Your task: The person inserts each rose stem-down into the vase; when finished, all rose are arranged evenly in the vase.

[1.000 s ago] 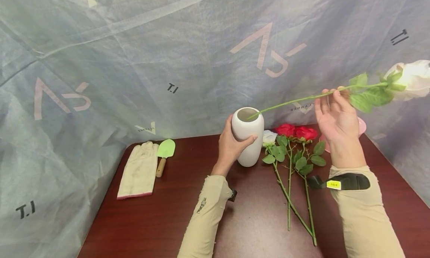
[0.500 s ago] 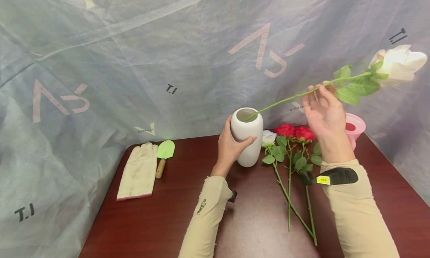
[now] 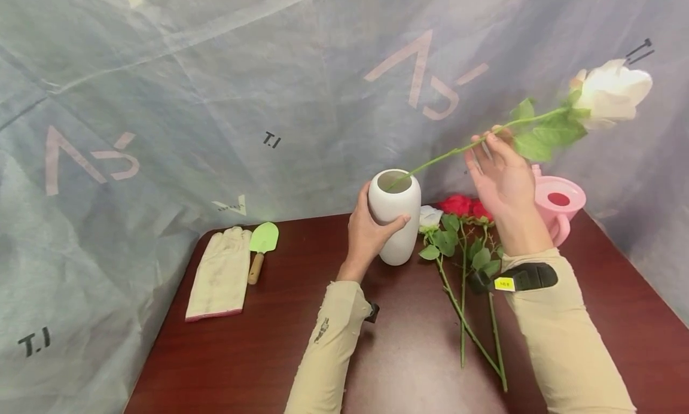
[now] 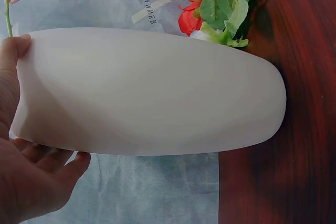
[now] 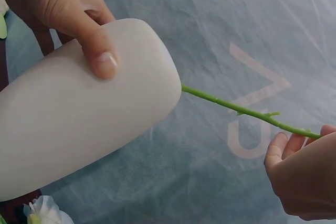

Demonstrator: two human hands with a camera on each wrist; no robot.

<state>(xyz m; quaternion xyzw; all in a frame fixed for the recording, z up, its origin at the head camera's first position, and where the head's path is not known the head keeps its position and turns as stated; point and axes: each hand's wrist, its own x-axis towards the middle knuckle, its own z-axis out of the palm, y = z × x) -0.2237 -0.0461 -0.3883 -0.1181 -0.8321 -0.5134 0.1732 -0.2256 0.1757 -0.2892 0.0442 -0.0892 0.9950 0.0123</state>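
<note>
A white vase [image 3: 395,222] stands on the table, and my left hand [image 3: 368,234] grips it around its upper body, thumb in front. In the left wrist view the vase [image 4: 152,93] fills the middle. My right hand [image 3: 503,183] pinches the green stem of a white rose [image 3: 610,94] just below its leaves. That stem slants down to the left, its lower end inside the vase mouth; the right wrist view shows the stem [image 5: 226,102] entering the opening. How deep the tip reaches is hidden by the vase wall.
Right of the vase lie another white rose [image 3: 429,218] and red roses [image 3: 456,204], stems toward me. A pink watering can [image 3: 560,201] stands behind my right forearm. At the left are a cream glove [image 3: 220,273] and a green trowel [image 3: 264,239]. A grey sheet [image 3: 301,91] hangs behind.
My right hand has moved left and slightly up with the white rose, tilting its stem steeper into the vase. The watering can has come into fuller view. My left hand keeps its grip.
</note>
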